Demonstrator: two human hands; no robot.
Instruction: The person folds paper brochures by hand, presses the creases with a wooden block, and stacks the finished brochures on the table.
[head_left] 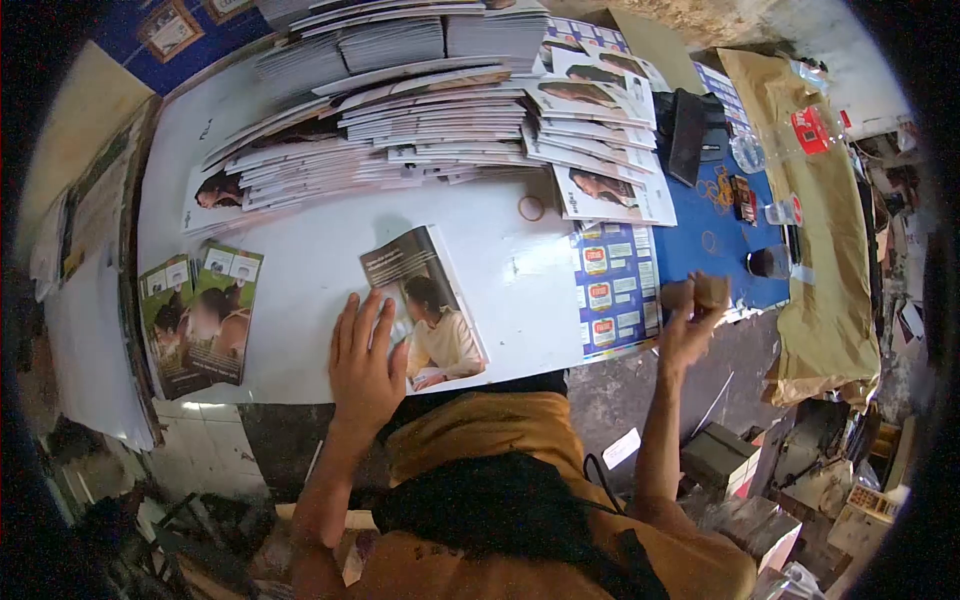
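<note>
Glossy booklet's handling: I judge this thin paper booklet with a grey-brown photo cover (437,318) light and bendy, its sheen likely slippery, its corners easy to crease.
Best hold: I would pinch 1 long side between thumb and fingers, keeping the loose sheets together.
Booklet's look: a seated person in a cream top fills the lower cover; pale lettering crosses the dark upper part, and white shows along the right side.
Booklet's place: flat on the smooth white tabletop (290,300), near its front edge, before the long piles of white-edged paper booklets (440,140).
Left hand (365,360): palm down, fingers loosely spread over the booklet's left edge, gripping nothing.
Right hand (686,338): fingers closed around a small brown block-like object (712,291), too blurred for me to identify.
</note>
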